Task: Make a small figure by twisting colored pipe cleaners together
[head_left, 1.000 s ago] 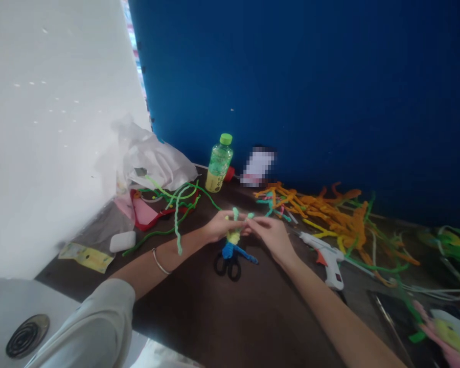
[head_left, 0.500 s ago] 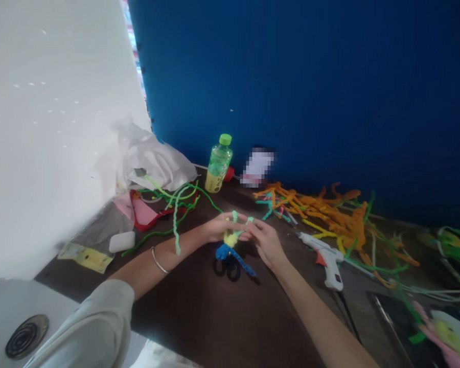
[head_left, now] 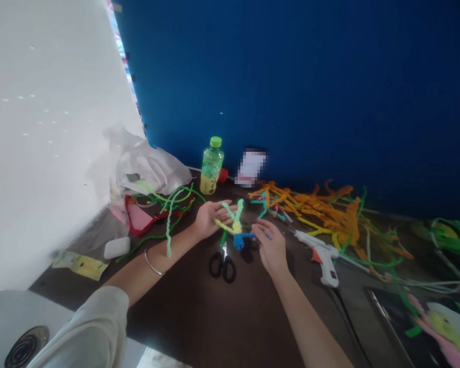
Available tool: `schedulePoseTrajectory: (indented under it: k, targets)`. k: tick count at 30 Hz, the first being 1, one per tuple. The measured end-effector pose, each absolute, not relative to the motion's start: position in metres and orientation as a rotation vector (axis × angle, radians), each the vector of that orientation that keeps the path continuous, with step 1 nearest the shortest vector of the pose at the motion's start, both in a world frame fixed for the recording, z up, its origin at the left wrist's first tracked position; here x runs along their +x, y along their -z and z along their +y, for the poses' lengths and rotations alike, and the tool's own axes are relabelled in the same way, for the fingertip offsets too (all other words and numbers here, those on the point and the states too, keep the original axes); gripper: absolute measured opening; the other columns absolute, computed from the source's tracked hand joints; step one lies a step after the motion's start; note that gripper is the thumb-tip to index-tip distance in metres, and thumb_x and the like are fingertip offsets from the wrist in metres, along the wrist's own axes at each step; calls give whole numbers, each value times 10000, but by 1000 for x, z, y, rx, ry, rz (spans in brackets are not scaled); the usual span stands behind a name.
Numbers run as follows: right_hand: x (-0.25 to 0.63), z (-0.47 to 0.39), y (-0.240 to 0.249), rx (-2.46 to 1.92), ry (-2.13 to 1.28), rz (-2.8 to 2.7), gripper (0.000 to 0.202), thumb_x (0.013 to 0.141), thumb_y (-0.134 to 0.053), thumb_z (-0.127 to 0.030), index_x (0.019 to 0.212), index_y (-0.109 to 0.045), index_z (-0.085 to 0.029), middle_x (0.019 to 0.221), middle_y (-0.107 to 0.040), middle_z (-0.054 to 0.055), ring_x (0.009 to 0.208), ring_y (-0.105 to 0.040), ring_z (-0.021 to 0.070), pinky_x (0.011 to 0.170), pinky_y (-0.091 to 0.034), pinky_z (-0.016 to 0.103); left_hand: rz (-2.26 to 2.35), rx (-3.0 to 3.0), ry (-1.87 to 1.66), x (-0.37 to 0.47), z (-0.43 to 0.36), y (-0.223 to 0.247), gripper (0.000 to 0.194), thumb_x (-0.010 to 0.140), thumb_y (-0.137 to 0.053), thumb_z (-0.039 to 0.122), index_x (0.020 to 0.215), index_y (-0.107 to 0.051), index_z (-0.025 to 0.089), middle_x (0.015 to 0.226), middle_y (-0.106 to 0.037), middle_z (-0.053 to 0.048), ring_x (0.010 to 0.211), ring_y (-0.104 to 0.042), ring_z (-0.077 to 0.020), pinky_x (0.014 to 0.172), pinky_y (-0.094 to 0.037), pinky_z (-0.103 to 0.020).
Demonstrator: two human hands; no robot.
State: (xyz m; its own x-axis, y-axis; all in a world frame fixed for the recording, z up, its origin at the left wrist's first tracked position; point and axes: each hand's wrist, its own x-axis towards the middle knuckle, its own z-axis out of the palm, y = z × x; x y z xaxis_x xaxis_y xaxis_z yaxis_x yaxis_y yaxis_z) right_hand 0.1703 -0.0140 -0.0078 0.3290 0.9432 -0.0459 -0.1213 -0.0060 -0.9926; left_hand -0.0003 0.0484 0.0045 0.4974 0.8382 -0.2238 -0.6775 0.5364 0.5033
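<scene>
A small pipe-cleaner figure (head_left: 237,227) has pale green strands on top, a yellow middle and a blue lower part. My right hand (head_left: 270,245) pinches the blue strand that sticks out on its right. Behind the figure, my left hand (head_left: 210,219) lies palm up with its fingers stretched out, and the yellow strand crosses in front of it. Whether that strand touches the palm, I cannot tell. Below the figure, black-handled scissors (head_left: 223,263) rest on the dark table (head_left: 199,317), blades pointing away from me.
A white glue gun (head_left: 322,255) lies to the right. Orange pipe cleaners (head_left: 329,209) are heaped behind it. Toward the back stand a green-capped bottle (head_left: 212,168) and a phone with a blurred screen (head_left: 252,166). Green strands (head_left: 169,220) and a white case (head_left: 117,248) lie left.
My hands have moved apart. The figure has turned so its blue strand points right into my right hand. My left hand has opened out, and the scissors show more fully.
</scene>
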Motion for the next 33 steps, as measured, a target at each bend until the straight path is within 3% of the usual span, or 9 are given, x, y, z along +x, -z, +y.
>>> schedulePoseTrajectory:
  k: [4, 8, 12, 14, 17, 20, 22, 28, 33]
  targets:
    - [174, -11, 9, -1254, -1066, -746, 380, 541, -739, -384, 831, -585, -194, 697, -589, -1, 567, -538, 109, 437, -404, 207, 632, 585, -917, 1, 47, -3, 359, 706, -549, 252, 1044, -545, 132, 905, -653, -119, 707, -627, -174, 634, -493, -300]
    - [178, -5, 11, -1221, -1183, -660, 359, 513, -750, -425, 751, -601, -201, 686, -611, 4, 587, -561, 124, 436, -413, 209, 646, 752, -934, 3, 44, -2, 405, 661, -657, 190, 1051, -559, 138, 908, -662, -104, 635, -620, -130, 598, -486, -254]
    - [186, -6, 8, -1104, -1317, -625, 437, 681, -504, -621, 791, -609, -212, 862, -653, 68, 780, -617, 193, 609, -510, 307, 669, 723, -1046, 5, 44, 1, 283, 617, -703, 175, 875, -619, 98, 845, -672, -87, 709, -639, -145, 690, -497, -255]
    - [186, -9, 5, -1029, -1343, -670, 510, 738, -376, -644, 846, -611, -204, 956, -641, 92, 884, -606, 209, 719, -508, 349, 659, 676, -1125, 6, 45, 2, 259, 599, -719, 179, 825, -620, 102, 815, -672, -66, 748, -642, -148, 736, -492, -252]
    - [178, -13, 3, -988, -1265, -739, 423, 734, -473, -565, 950, -583, -218, 987, -631, 68, 922, -594, 197, 799, -480, 369, 641, 640, -1210, 7, 46, 3, 236, 571, -737, 175, 757, -610, 107, 708, -657, -20, 726, -638, -122, 784, -485, -255]
    - [169, -14, 7, -990, -1171, -760, 392, 624, -694, -339, 975, -551, -241, 944, -636, 17, 867, -603, 167, 823, -462, 368, 649, 666, -1221, 8, 45, 4, 239, 545, -751, 177, 715, -600, 104, 651, -640, -2, 688, -628, -104, 803, -486, -278]
    - [166, -11, 11, -987, -1078, -704, 399, 570, -741, -247, 925, -561, -223, 878, -637, -5, 802, -604, 140, 824, -457, 353, 677, 710, -1193, 8, 44, 5, 251, 530, -758, 189, 700, -596, 99, 649, -640, -7, 674, -625, -111, 788, -496, -301]
    - [171, -5, 14, -979, -1006, -603, 332, 553, -750, -232, 843, -594, -187, 801, -643, -18, 747, -594, 106, 773, -469, 279, 695, 828, -1075, 6, 42, 3, 229, 564, -732, 220, 714, -607, 100, 609, -607, -5, 587, -592, -106, 689, -525, -337]
    - [170, -6, 15, -1019, -1034, -601, 283, 537, -760, -252, 772, -618, -185, 713, -652, -17, 665, -605, 105, 691, -496, 254, 659, 997, -800, 5, 40, 4, 354, 633, -680, 309, 910, -625, 97, 809, -646, -93, 653, -621, -169, 602, -515, -327]
